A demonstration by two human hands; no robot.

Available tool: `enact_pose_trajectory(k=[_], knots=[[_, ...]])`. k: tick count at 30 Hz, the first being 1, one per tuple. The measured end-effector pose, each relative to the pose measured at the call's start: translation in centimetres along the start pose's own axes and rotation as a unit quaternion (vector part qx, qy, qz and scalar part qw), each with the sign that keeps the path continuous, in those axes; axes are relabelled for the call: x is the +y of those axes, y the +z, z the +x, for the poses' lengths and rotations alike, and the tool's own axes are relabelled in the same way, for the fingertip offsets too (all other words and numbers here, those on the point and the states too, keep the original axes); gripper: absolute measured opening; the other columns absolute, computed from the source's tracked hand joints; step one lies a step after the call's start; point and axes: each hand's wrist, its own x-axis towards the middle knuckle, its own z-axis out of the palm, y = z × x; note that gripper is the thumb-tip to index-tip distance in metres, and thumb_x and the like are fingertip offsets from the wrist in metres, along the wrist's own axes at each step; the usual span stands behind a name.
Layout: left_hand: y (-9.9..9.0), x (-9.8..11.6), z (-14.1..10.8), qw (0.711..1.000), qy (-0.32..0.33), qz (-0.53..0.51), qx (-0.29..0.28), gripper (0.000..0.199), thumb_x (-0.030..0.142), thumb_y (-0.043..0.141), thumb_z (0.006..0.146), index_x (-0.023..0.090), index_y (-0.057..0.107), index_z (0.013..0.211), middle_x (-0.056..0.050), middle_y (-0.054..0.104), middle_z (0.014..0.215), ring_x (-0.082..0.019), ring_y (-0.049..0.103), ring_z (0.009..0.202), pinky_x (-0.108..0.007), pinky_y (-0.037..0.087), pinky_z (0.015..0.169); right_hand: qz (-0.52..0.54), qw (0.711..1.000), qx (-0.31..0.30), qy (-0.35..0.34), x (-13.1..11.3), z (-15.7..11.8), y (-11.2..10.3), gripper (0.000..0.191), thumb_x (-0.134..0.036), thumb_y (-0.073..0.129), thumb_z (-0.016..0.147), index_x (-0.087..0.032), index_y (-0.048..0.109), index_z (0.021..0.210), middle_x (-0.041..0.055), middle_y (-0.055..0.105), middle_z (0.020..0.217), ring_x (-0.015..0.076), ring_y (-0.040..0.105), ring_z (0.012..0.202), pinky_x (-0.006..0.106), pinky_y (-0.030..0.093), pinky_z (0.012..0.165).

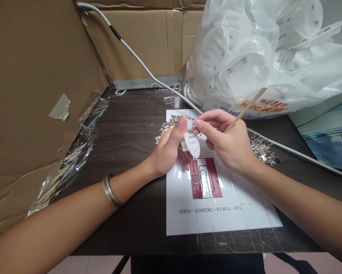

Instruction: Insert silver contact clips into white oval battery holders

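My left hand (pixel 171 146) grips a small white plastic piece (pixel 192 144) between thumb and fingers, above a printed sheet (pixel 188 220). My right hand (pixel 226 135) is closed, its thumb and index fingertips pinched at the upper end of the white piece. A thin wooden stick (pixel 252 102) is held in that same hand and slants up to the right. Whatever lies between the right fingertips is too small to make out. Small metal parts (pixel 171 123) lie in a pile behind my left hand, and more metal parts (pixel 263 148) lie right of my right hand.
A big clear bag (pixel 239 64) of white plastic pieces stands at the back right. A white cable (pixel 148 70) crosses diagonally behind the hands. Cardboard walls (pixel 142 42) rise at the back and left. Wooden sticks in clear plastic (pixel 59 175) lie along the left edge.
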Motion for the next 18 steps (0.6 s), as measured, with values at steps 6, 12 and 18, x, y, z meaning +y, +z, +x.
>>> enact_pose_trajectory(k=[6,12,18], knots=[[-0.5,-0.1,-0.1,1.0,-0.012,0.001,0.015,0.081,0.091,0.03,0.09,0.017,0.059,0.072,-0.003,0.058,0.053,-0.013,0.057,0.042,-0.023,0.046,0.035,0.018,0.999,0.04,0.019,1.3,-0.1,-0.3,0.018,-0.031,0.092,0.072,-0.021,0.079,0.081,0.0019,0.077,0.076,0.0197,0.074,0.074,0.032,0.059,0.061],[-1.0,-0.3,-0.5,0.999,-0.018,-0.006,0.033,0.085,0.095,0.031,0.085,0.017,0.064,0.079,-0.001,0.056,0.049,-0.014,0.055,0.036,-0.023,0.046,0.032,0.051,0.998,0.016,-0.031,2.8,-0.1,-1.0,0.025,-0.018,0.092,0.068,-0.023,0.082,0.091,0.0012,0.082,0.086,0.0177,0.078,0.084,0.027,0.062,0.07],[-1.1,-0.3,-0.8,0.999,-0.002,0.006,0.042,0.083,0.092,0.03,0.088,0.017,0.062,0.073,-0.003,0.057,0.05,-0.013,0.056,0.037,-0.023,0.047,0.034,-0.003,0.995,-0.001,-0.102,3.2,0.4,-1.5,0.019,-0.022,0.087,0.075,-0.022,0.083,0.093,0.0022,0.083,0.083,0.0169,0.077,0.072,0.027,0.061,0.061]])
